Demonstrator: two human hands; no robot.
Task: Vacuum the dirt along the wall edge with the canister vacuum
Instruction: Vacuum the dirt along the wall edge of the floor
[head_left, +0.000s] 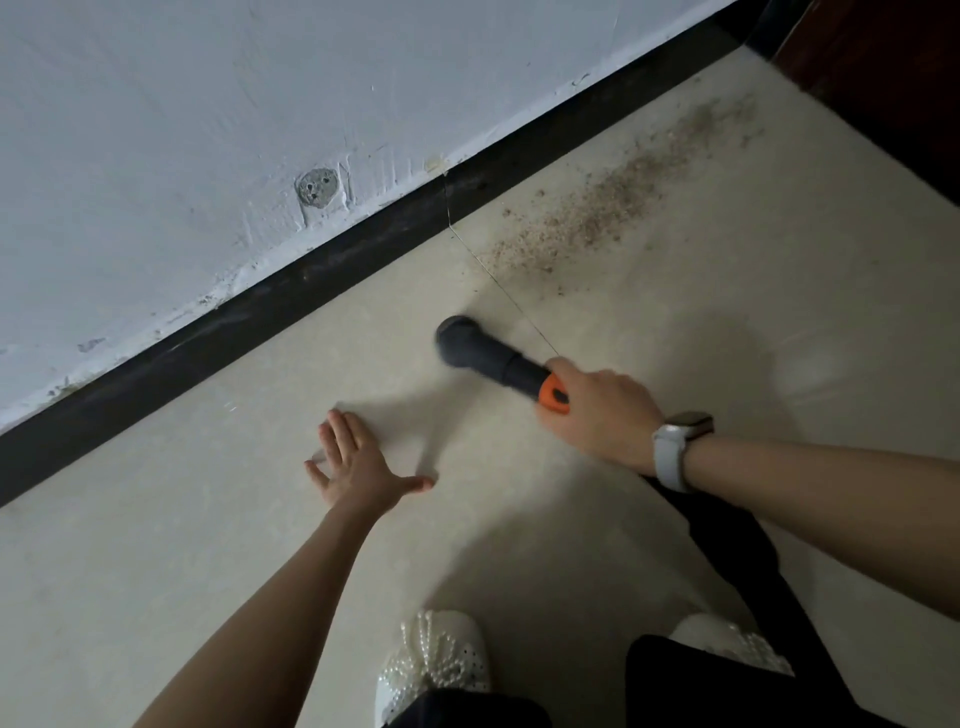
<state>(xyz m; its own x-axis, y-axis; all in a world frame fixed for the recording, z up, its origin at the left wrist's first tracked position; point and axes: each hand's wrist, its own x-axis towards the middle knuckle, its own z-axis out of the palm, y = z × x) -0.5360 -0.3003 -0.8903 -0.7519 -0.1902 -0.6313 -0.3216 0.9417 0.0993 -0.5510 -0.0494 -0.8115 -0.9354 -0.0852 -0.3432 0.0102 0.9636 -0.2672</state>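
Observation:
My right hand (597, 410) grips the orange and black vacuum handle (552, 394), a white watch on its wrist. The round dark brush nozzle (460, 340) at its tip is low over the beige floor, below and to the left of a streak of brown dirt (608, 208) that runs along the black baseboard (363, 244). My left hand (358, 462) is stretched out with fingers spread above the floor, left of the nozzle, holding nothing. The black hose (748, 566) trails back under my right forearm.
A white wall (208, 104) with a round grey patched hole (316, 188) rises above the baseboard. A dark door or cabinet (898, 67) stands at the top right. My white pearl-trimmed shoes (441, 660) are at the bottom. A thin tile joint (498, 286) crosses the floor.

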